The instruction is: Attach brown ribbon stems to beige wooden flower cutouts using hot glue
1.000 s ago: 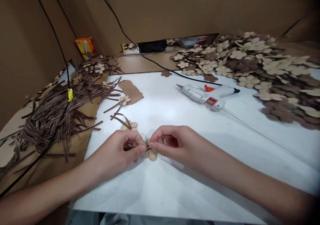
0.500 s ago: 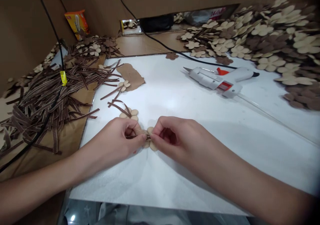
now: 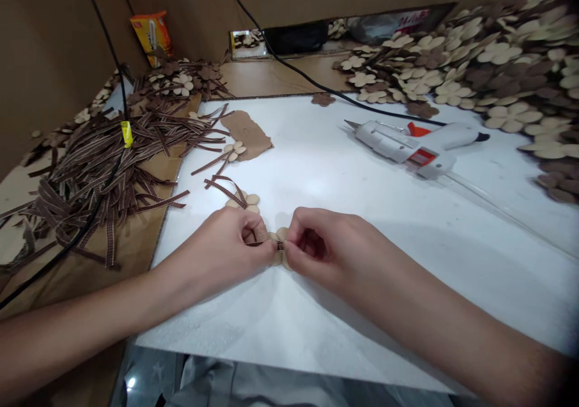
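Observation:
My left hand point(image 3: 237, 244) and my right hand point(image 3: 319, 244) meet low over the white board, each with thumb and finger pinched. Between their fingertips runs a short brown ribbon point(image 3: 280, 246) with pale stitched lines, and both hands grip it. Directly beneath lies a beige fabric flower point(image 3: 286, 261), partly covered by my fingers. Just behind my left hand is another beige flower point(image 3: 252, 199) with a looped brown ribbon point(image 3: 235, 193) on it. A smaller beige flower point(image 3: 234, 151) lies farther back.
A white glue gun point(image 3: 407, 148) lies at the right on the white board point(image 3: 316, 347). Beige and brown flowers point(image 3: 452, 63) heap behind it. Brown ribbon strips point(image 3: 104, 166) pile up at the left. A brown scrap point(image 3: 248, 134) and a black cable point(image 3: 294, 75) are at the back.
The whole view has shifted slightly, so everything appears farther right. Both hands keep their pinch on the ribbon over the flower, with little movement between them.

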The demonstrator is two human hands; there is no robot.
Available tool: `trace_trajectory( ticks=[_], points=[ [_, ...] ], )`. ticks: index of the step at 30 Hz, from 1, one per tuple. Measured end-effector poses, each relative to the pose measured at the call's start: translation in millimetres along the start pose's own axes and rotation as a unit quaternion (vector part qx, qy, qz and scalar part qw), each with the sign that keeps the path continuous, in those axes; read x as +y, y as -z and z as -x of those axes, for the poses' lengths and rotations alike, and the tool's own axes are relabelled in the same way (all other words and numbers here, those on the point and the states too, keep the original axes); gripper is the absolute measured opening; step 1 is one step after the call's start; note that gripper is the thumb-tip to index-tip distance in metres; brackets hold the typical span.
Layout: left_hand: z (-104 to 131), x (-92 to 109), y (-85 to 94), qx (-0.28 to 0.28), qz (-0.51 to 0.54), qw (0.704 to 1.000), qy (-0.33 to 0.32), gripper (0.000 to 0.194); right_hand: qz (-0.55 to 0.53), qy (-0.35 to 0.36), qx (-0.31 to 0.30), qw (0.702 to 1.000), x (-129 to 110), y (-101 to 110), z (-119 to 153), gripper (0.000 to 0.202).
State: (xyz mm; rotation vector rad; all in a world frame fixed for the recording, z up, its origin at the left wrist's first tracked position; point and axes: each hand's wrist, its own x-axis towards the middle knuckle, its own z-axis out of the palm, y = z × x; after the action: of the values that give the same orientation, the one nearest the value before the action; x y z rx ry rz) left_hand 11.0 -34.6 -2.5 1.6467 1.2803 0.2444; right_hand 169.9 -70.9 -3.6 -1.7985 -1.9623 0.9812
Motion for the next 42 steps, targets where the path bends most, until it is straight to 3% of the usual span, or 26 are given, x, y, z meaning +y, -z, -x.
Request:
trace_trajectory(
  ticks=[12,27,32,38,42],
  points=[
    [-4,-2,-0.4,-0.009,0.003,1.0,-0.016,0.021,0.039,0.042,0.01,0.998,3,-4,1,0.01],
    [-5,-4,1.4,-0.025,-0.019,0.999,-0.015,0.019,0.049,0.03,0.019,0.998,-2,-3,-4,0.01],
    [-5,-4,2.2,-0.028,-0.036,0.999,-0.014,0.016,0.005,-0.009,0.027,1.0,0,-6,-5,0.009],
    [-5,-6,0.6,-0.016,-0.033,0.999,-0.019,0.016,-0.09,0.096,0.038,0.991,14,-4,0,0.022],
    [-5,-6,0.4,-0.021,-0.025,0.999,-0.014,0.015,0.008,0.164,0.108,0.981,17,6,16,0.022]
  ],
)
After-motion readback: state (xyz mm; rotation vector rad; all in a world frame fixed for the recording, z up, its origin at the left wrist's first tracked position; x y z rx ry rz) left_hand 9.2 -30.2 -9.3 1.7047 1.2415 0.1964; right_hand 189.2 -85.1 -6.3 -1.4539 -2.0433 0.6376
